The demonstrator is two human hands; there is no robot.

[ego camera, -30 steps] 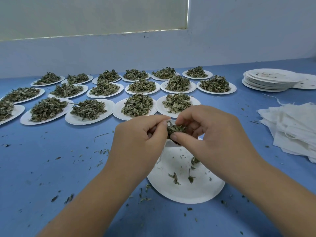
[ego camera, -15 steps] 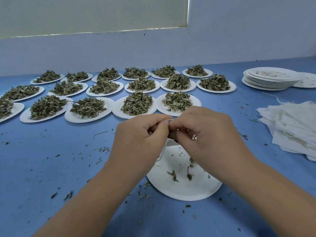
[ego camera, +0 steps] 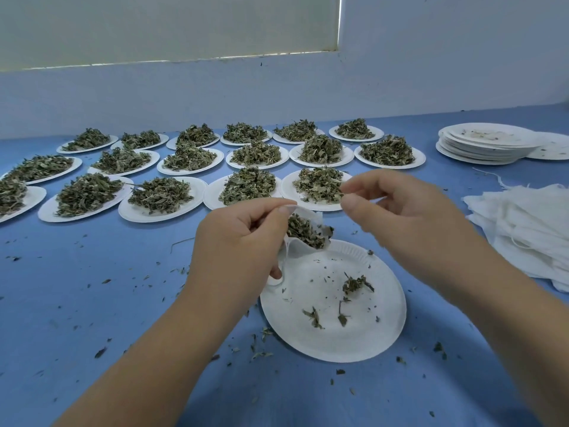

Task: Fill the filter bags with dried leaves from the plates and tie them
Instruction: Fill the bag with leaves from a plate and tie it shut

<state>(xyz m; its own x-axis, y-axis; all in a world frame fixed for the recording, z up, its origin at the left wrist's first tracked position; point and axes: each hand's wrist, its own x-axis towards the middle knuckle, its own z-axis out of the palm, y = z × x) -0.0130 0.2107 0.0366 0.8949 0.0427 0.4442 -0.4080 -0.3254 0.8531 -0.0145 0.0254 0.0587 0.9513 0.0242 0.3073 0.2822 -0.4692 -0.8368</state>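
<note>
The left hand (ego camera: 240, 241) pinches one edge of the filter bag (ego camera: 320, 221) between thumb and forefinger and holds it just above the far rim of the near paper plate (ego camera: 323, 343). The bag's mouth gapes, with dried leaves (ego camera: 306, 234) heaped right up to it. The right hand (ego camera: 400, 217) hangs above and to the right of that plate, its fingers loosely curled and thumb and forefinger parted, and I see nothing between them. Held by one lip only and tipped, the bag looks ready to sag and spill onto the plate or the blue table (ego camera: 92, 303), which is already littered with crumbs. Drawing it closed over so full a heap could trap leaves in the closure or tear the thin paper. A few scraps (ego camera: 357, 285) lie on the plate, not yet in the bag. Half a second ago both hands were bunched together at the bag's mouth, the right fingers pushing leaves in. Since then the right hand has let go and pulled away, baring the filling. Beyond the plate stand the heaped plates (ego camera: 246, 186), and far to its right are the stack of used plates (ego camera: 480, 146) and the pile of spare bags (ego camera: 529, 229).
</note>
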